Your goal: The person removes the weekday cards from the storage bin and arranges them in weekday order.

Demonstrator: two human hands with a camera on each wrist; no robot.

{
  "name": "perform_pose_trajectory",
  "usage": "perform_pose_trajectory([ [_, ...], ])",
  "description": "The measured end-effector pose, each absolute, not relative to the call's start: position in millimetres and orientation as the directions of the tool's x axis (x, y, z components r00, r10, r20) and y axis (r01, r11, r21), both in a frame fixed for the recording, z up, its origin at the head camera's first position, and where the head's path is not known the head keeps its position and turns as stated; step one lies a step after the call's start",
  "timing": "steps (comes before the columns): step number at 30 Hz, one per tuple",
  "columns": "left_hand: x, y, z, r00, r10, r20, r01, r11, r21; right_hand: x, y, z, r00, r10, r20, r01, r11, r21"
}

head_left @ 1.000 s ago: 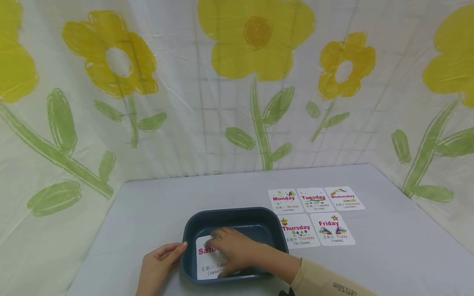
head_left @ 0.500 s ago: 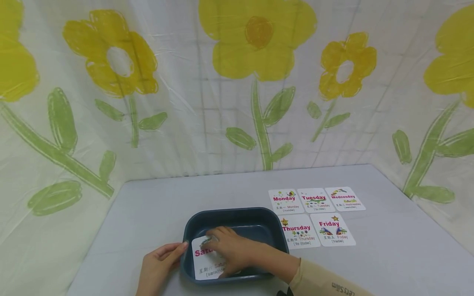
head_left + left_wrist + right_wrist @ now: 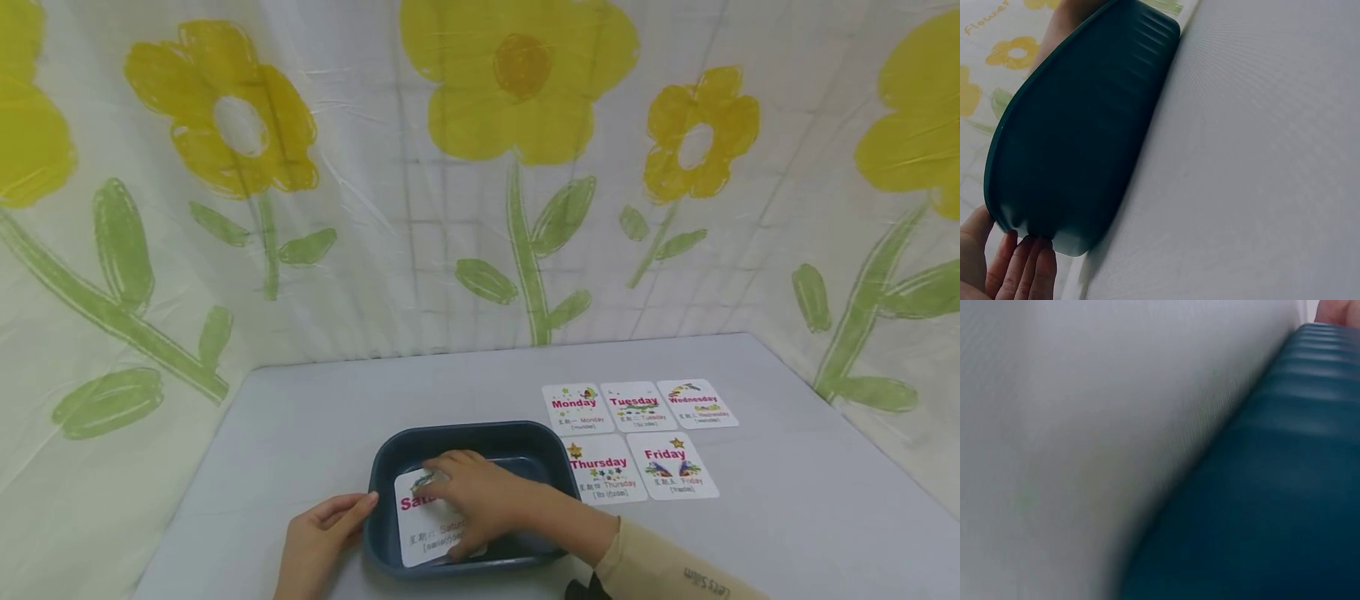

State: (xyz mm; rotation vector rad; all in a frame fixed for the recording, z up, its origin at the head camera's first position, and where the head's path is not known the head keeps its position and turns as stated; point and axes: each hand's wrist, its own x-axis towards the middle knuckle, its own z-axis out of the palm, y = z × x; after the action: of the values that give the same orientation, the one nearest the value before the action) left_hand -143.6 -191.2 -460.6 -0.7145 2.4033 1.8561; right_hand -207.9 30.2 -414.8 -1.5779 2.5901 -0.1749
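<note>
A dark blue rectangular tray (image 3: pixel 465 432) stands on the table. At its left end my left hand (image 3: pixel 322 537) pinches the rim, thumb inside and fingers outside; the left wrist view shows its fingers (image 3: pixel 1029 269) against the end wall of the tray (image 3: pixel 1072 144). Reaching into the tray from the right, my right hand (image 3: pixel 487 504) grips a white "Saturday" card (image 3: pixel 423 533) across its face, thumb at the near edge and fingers at the far edge. Part of the card is hidden under this hand. Only the tray's outer side shows in the right wrist view, with table beside it.
Right of the tray lie several day cards in two rows: Monday (image 3: pixel 577 410), Tuesday (image 3: pixel 639 408) and Wednesday (image 3: pixel 697 404) behind, Thursday (image 3: pixel 607 475) and Friday (image 3: pixel 671 467) in front. A flower-printed curtain (image 3: pixel 360 300) hangs behind the grey-white table (image 3: pixel 300 433).
The Saturday card first slid left inside the tray, then shifted slightly right and tilted, with the right hand rising a little. The left hand keeps its place on the rim.
</note>
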Motion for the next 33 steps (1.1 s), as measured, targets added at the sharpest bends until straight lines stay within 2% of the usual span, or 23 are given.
perform_pose_trajectory([
  [6,-143,-191,-459,-0.891,-0.346,-0.294,-0.367,0.166,0.915,-211,39,-410,-0.473,-0.881,-0.023,-0.871,0.471,-0.14],
  [22,-141,-190,-457,-0.894,-0.341,-0.291,-0.367,0.184,0.912,-206,95,-381,-0.629,-0.777,-0.024,-0.759,0.621,-0.195],
  [33,-143,-190,-458,-0.891,-0.341,-0.3,-0.375,0.18,0.909,-207,125,-368,-0.694,-0.72,-0.026,-0.7,0.683,-0.21],
])
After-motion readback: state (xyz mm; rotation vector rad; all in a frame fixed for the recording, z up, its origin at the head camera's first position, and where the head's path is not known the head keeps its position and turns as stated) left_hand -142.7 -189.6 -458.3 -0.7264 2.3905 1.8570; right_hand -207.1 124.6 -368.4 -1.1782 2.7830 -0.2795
